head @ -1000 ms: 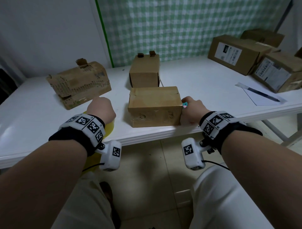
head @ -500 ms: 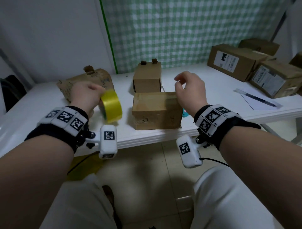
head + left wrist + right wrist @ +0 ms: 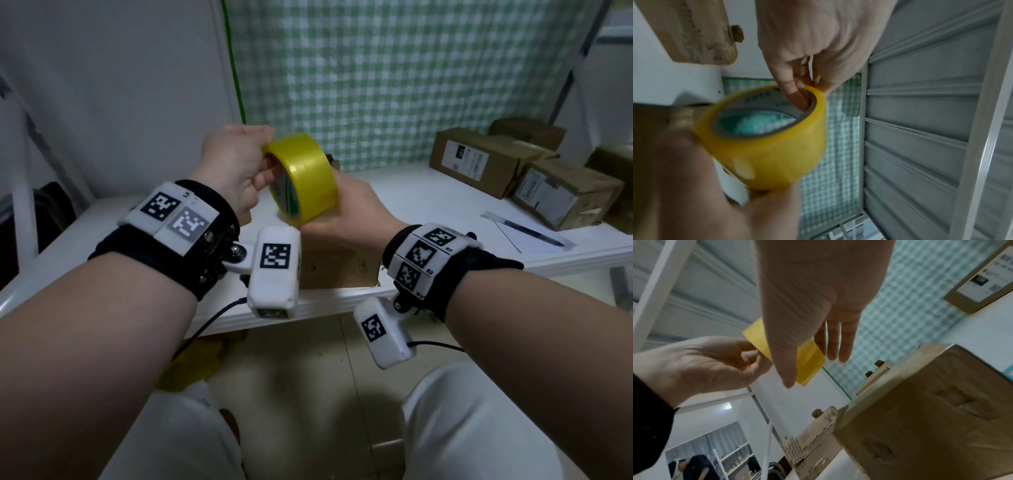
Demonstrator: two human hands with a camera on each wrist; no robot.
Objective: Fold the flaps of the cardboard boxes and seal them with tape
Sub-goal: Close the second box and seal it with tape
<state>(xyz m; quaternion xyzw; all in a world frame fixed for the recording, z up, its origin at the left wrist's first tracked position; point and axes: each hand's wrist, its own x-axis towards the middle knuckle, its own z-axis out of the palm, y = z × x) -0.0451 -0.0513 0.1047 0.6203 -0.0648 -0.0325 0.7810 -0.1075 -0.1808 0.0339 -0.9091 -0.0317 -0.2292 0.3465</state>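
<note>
A yellow tape roll (image 3: pixel 303 178) is held up in the air above the near cardboard box (image 3: pixel 339 265), which sits closed at the table's front edge. My left hand (image 3: pixel 253 161) grips the roll at its rim, with fingertips inside the core in the left wrist view (image 3: pixel 797 95). My right hand (image 3: pixel 346 205) lies against the roll's lower right side with straight fingers (image 3: pixel 833 344). The roll (image 3: pixel 810 360) shows behind that hand in the right wrist view, above the box (image 3: pixel 931 410).
Several labelled boxes (image 3: pixel 479 161) are stacked at the back right of the white table (image 3: pixel 428 202). A pen on paper (image 3: pixel 534 229) lies at the right. A worn box (image 3: pixel 812 443) and a small tabbed box (image 3: pixel 877 374) stand behind.
My left hand lifted the tape roll from the table at the left to the middle. My right hand left the box's right side and came up against the roll.
</note>
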